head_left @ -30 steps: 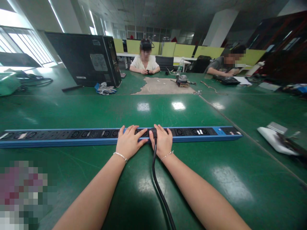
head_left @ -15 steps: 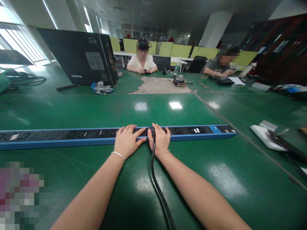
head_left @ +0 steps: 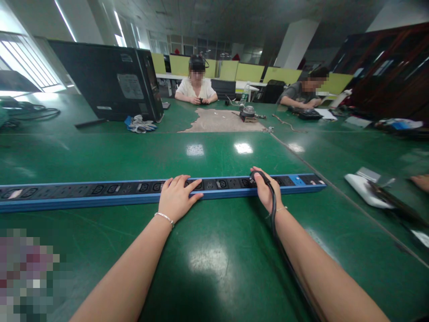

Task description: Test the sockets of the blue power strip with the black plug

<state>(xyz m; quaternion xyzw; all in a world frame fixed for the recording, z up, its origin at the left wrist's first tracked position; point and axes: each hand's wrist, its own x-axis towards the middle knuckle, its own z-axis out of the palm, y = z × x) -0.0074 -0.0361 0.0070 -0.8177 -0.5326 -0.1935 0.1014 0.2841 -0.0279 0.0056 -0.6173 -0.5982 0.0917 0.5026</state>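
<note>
A long blue power strip with a row of black sockets lies across the green table. My left hand rests over its middle, fingers spread on the sockets and thumb apart. Further right, my right hand grips a black plug above the strip's right part. From the plug, a thick black cable runs down along my right forearm to the bottom edge. Whether the plug touches a socket cannot be made out.
A black computer case and gloves are at the back left. Two people sit across the table, near a bottle and a small metal device. A white object lies at the right, near another person's hand.
My right hand has moved right along the strip with the plug and its cable, away from my left hand, which stays in place. Another person's hand shows more at the right edge.
</note>
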